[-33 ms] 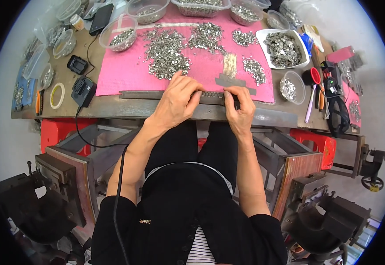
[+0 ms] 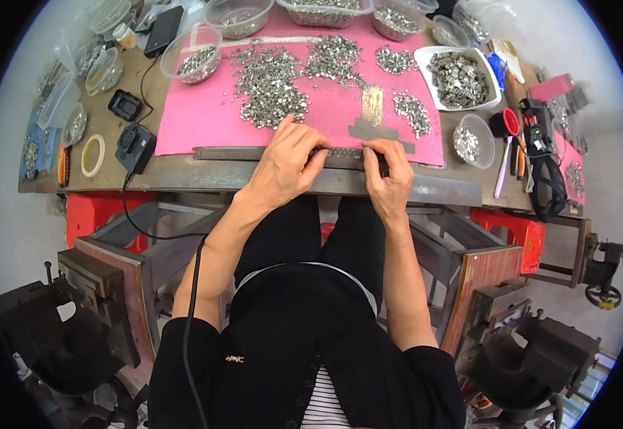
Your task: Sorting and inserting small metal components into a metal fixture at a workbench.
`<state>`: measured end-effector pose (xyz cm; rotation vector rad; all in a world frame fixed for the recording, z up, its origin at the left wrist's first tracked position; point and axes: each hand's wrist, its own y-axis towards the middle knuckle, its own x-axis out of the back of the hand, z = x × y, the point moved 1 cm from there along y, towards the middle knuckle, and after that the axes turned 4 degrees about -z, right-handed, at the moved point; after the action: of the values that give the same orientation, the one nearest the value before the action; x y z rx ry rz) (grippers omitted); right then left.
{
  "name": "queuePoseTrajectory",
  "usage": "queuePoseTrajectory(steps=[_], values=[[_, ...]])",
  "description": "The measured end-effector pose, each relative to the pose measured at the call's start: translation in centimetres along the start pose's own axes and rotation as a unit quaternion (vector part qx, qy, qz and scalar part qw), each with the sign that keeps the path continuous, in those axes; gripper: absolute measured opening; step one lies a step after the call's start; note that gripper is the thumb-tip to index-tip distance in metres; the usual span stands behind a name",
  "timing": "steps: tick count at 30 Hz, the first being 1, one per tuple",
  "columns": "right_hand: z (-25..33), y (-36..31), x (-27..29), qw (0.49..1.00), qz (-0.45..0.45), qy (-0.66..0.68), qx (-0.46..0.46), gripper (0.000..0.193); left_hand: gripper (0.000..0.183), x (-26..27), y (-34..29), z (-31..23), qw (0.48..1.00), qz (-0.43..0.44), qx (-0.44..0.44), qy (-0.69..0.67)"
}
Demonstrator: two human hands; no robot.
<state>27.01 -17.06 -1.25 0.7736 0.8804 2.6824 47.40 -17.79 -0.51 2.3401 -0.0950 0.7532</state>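
At the front edge of the pink mat, a narrow strip of small metal links (image 2: pixel 344 152) runs between my hands along a grey metal rail (image 2: pixel 229 153). My left hand (image 2: pixel 288 161) is closed on the strip's left end, thumb and fingers pinched together. Its right end is pinched by my right hand (image 2: pixel 389 171), with the thumb against the bent forefinger. My fingers hide both ends of the strip. Just beyond my left hand lies a big heap of loose silver metal pieces (image 2: pixel 272 86). A smaller pile (image 2: pixel 411 114) lies beyond my right hand.
Clear tubs of metal parts (image 2: pixel 192 57) line the mat's far side. A white dish (image 2: pixel 459 80) and round tub (image 2: pixel 473 143) stand right. A black charger (image 2: pixel 136 146) sits left, its cable (image 2: pixel 191 314) crossing my left arm. Vises (image 2: pixel 533 357) flank me below.
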Motion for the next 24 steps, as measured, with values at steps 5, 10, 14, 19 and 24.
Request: queuePoseTrajectory(steps=[5, 10, 14, 19, 24], values=[[0.2, 0.3, -0.1, 1.0, -0.014, -0.003, 0.012, 0.013, 0.013, -0.2, 0.2, -0.1, 0.996, 0.003, -0.043, 0.083], [0.3, -0.2, -0.1, 1.0, -0.011, -0.008, 0.018, 0.014, 0.018, -0.4, -0.7, -0.5, 0.995, -0.019, -0.015, 0.094], [-0.1, -0.9, 0.8, 0.999, -0.007, -0.018, 0.026, 0.015, 0.037, 2.2, -1.9, -1.2, 0.989, -0.043, -0.005, 0.143], [0.2, -1.0, 0.7, 0.998, -0.013, -0.027, 0.048, 0.016, 0.043, 3.1, -4.0, 0.7, 0.982, -0.038, 0.015, 0.187], [-0.1, -1.0, 0.7, 0.997, -0.011, -0.055, 0.056, 0.015, 0.043, 2.2, -3.7, 1.2, 0.989, -0.042, 0.037, 0.14]])
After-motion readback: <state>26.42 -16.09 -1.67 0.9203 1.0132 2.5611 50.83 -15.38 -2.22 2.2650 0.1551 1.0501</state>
